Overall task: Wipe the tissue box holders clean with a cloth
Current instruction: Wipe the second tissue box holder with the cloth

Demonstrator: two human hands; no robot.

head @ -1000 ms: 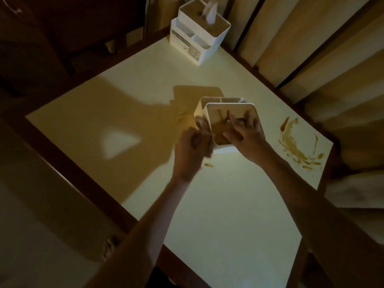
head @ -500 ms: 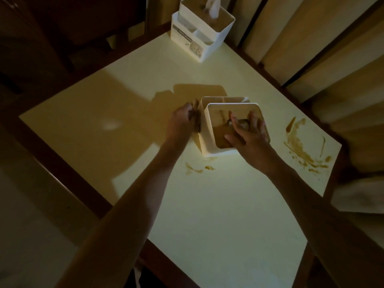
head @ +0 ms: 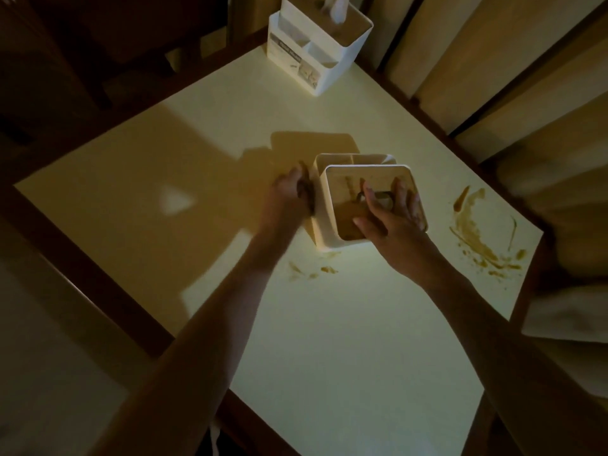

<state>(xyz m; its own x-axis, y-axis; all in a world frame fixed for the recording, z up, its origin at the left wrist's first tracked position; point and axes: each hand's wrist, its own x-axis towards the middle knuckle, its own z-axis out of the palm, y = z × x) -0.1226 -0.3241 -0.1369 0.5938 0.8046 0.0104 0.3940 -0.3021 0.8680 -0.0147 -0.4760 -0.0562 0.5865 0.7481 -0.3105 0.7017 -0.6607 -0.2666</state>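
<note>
Mid-table: white tissue box holder (head: 324, 225), brown-smeared lid, empty front compartments. Right hand (head: 390, 213) spread flat on lid; left hand (head: 289, 199) clenched on dark cloth (head: 307, 192) at holder's nine o'clock side. At twelve o'clock, second holder (head: 317, 44), tissue protruding.

A white tissue box holder (head: 324, 225) is held on the pale tabletop (head: 329, 324) by the right hand (head: 391, 218), laid on its top. A dark cloth (head: 307, 195) is pressed to its left side by the left hand (head: 286, 199). Brown smears (head: 477, 232) are seen on the tabletop. A second holder (head: 316, 51) is set in the far corner.
</note>
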